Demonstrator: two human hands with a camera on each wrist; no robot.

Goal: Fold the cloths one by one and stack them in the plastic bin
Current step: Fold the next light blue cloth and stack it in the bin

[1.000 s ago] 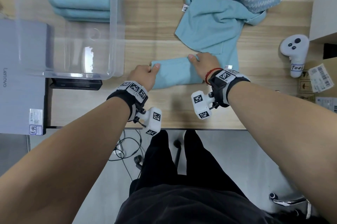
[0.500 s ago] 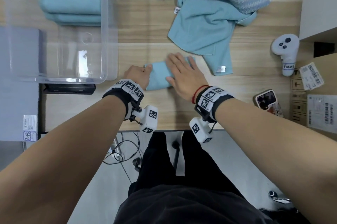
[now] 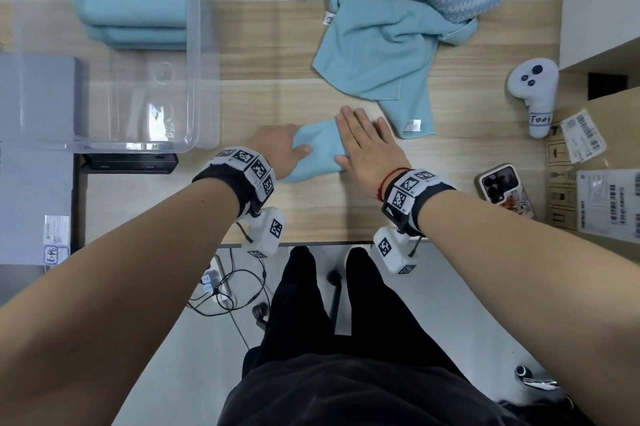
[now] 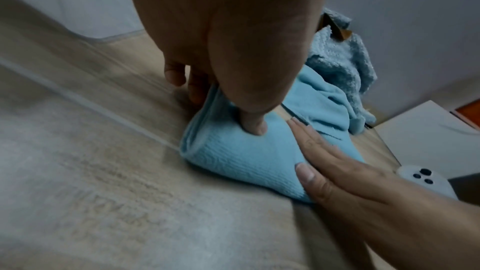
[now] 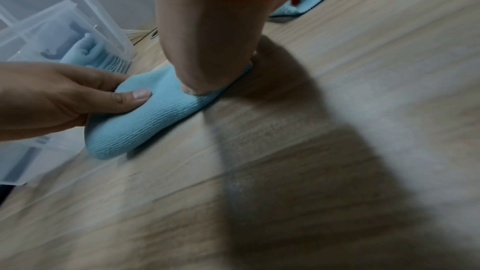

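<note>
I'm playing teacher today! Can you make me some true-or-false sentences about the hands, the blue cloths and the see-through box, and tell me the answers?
1. The right hand lies flat on the folded cloth. True.
2. The left hand is up in the air, touching nothing. False: it grips the folded cloth's left end.
3. The plastic bin already has folded cloths inside. True.
4. The folded cloth is inside the bin. False: it lies on the table.
5. An unfolded light blue cloth lies behind the hands. True.
</note>
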